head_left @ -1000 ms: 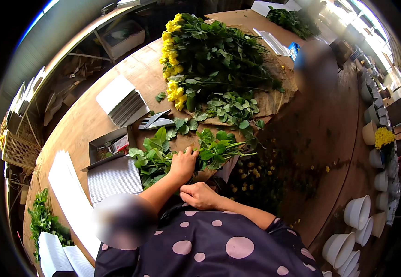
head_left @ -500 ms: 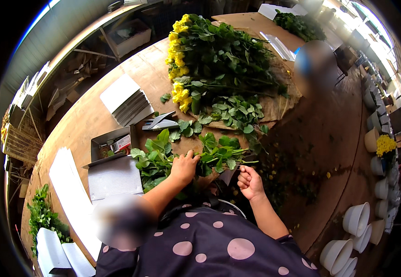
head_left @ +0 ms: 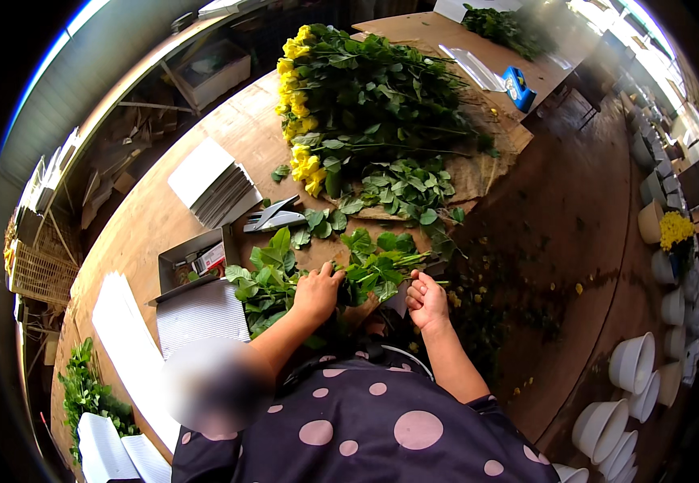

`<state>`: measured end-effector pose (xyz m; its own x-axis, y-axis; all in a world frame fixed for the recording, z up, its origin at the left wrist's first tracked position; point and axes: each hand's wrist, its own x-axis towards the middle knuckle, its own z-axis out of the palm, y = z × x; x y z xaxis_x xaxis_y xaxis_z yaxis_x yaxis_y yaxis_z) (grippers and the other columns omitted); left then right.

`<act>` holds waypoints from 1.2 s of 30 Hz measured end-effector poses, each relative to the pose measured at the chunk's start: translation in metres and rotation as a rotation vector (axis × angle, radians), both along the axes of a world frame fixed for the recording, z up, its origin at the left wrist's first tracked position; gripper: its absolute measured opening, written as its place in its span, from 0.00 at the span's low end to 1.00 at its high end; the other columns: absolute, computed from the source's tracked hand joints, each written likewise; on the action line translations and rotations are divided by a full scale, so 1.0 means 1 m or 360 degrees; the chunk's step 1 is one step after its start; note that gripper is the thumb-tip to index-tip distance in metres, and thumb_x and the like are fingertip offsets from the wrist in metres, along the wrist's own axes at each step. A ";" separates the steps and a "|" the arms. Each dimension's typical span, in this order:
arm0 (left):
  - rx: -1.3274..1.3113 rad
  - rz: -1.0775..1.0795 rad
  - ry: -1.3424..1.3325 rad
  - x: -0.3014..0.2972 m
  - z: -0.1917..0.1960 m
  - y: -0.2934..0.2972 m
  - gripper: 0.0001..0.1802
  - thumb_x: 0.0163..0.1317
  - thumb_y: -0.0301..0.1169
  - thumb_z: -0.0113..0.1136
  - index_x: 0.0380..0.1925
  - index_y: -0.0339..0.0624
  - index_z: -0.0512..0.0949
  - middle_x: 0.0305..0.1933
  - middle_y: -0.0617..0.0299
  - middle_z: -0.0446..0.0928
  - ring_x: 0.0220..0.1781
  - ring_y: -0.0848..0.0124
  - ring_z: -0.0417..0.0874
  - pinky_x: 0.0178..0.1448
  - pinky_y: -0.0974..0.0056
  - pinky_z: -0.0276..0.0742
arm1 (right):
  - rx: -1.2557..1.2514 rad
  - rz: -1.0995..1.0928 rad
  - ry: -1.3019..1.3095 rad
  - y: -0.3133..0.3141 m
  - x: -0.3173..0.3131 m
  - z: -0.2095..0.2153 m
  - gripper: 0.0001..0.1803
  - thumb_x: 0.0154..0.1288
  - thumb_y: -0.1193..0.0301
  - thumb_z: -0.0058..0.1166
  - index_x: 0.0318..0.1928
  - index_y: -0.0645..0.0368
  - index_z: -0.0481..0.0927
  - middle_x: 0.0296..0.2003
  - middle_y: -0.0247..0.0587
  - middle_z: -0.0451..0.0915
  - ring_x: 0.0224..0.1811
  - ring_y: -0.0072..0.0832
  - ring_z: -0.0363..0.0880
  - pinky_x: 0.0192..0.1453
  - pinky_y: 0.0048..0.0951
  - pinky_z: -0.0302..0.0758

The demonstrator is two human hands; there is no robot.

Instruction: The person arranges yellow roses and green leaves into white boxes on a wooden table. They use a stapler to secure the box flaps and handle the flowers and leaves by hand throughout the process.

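A bunch of green leafy stems [head_left: 373,270] lies across the near edge of the table, its cut ends toward the right. My left hand [head_left: 315,294] is closed over the middle of the bunch, and leaves spread out on both sides of it. At the stem ends, my right hand [head_left: 428,300] is curled into a fist with thumb and finger pinched; what it holds is too small to make out. Just beyond the bunch lies a grey stapler-like tool [head_left: 274,216] among loose leaves [head_left: 317,223].
Yellow roses [head_left: 305,169] with long leafy stems lie on brown paper [head_left: 486,173] farther back. Left are stacked white cards [head_left: 208,177], an open grey box [head_left: 179,266], corrugated card [head_left: 203,314] and white sheets [head_left: 128,338]. White buckets [head_left: 633,362] stand at right; a blue object [head_left: 518,88] sits far right.
My right hand has shifted slightly left and up, closer to the stem ends. The left hand keeps its place on the bunch. A blurred shape at the far right is gone, uncovering the blue object.
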<state>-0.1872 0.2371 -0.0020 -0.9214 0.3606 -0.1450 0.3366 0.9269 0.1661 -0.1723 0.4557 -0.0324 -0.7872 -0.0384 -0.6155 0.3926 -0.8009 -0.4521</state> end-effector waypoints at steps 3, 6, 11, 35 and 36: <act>-0.0019 0.0019 -0.0022 0.000 0.002 -0.001 0.20 0.47 0.23 0.47 0.43 0.47 0.72 0.38 0.55 0.68 0.39 0.59 0.75 0.40 0.58 0.72 | -0.0003 0.0176 -0.0108 -0.004 0.016 -0.003 0.07 0.62 0.69 0.40 0.31 0.58 0.69 0.11 0.20 0.55 0.10 0.12 0.49 0.12 0.16 0.46; -0.0028 0.0017 -0.0016 -0.005 0.000 0.001 0.19 0.48 0.23 0.47 0.43 0.47 0.72 0.38 0.56 0.68 0.38 0.59 0.75 0.39 0.58 0.72 | 0.0082 0.0593 -0.0053 -0.011 0.046 -0.021 0.08 0.61 0.67 0.42 0.30 0.57 0.70 0.12 0.20 0.59 0.10 0.13 0.51 0.14 0.15 0.48; -0.0089 0.0035 0.0105 -0.001 -0.021 0.003 0.13 0.52 0.28 0.47 0.39 0.50 0.72 0.37 0.58 0.68 0.39 0.59 0.75 0.37 0.56 0.71 | 0.1649 0.1517 0.1272 -0.070 0.057 0.059 0.12 0.55 0.64 0.45 0.23 0.59 0.74 0.19 0.44 0.74 0.21 0.37 0.74 0.27 0.34 0.69; 0.0034 0.0072 -0.0014 0.035 0.002 0.001 0.17 0.46 0.30 0.49 0.39 0.55 0.76 0.46 0.61 0.69 0.53 0.61 0.67 0.52 0.55 0.61 | 0.1297 0.2857 0.0802 0.024 -0.090 0.017 0.16 0.54 0.57 0.39 0.29 0.52 0.77 0.24 0.38 0.77 0.30 0.37 0.76 0.38 0.33 0.70; 0.0032 0.0079 -0.0004 0.034 0.000 0.002 0.17 0.46 0.30 0.49 0.39 0.55 0.76 0.46 0.61 0.69 0.53 0.61 0.67 0.52 0.55 0.61 | 0.1433 0.2870 0.0809 0.022 -0.089 0.025 0.16 0.54 0.56 0.40 0.29 0.52 0.77 0.24 0.40 0.77 0.30 0.39 0.75 0.37 0.34 0.70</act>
